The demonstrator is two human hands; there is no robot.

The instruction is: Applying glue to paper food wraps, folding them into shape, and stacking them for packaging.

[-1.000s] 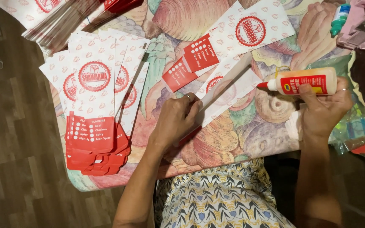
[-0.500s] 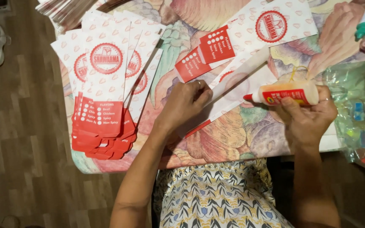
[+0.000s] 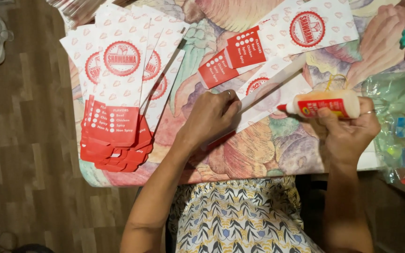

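A head-worn camera looks straight down at a person seated at a table covered with a colourful cloth printed with large leaves and fruit.

The left hand lies palm down, fingers curled together and pressing flat on a long, narrow white paper sleeve with a red end panel. The sleeve lies slanted across the middle of the table, its upper end pointing up and to the right, its red lower end showing just below the hand. Small pale heart shapes dot the white paper, and part of a round red emblem shows beside the knuckles.

The right hand is closed around a white plastic glue bottle with an orange and red label and a red nozzle. The bottle is held sideways, nozzle pointing left, its tip just beside the sleeve's edge; whether it touches the paper cannot be told.

To the left, near the table's edge, a fanned stack of matching white and red paper sleeves lies with round red emblems facing up and red panels overlapping at the bottom. Above the hands, two more flat sleeves lie slanted, one partly over the other. At the far right sits crumpled clear plastic wrapping. The person's lap, in patterned leaf-print fabric, shows below the table edge, and a wooden floor lies to the left.
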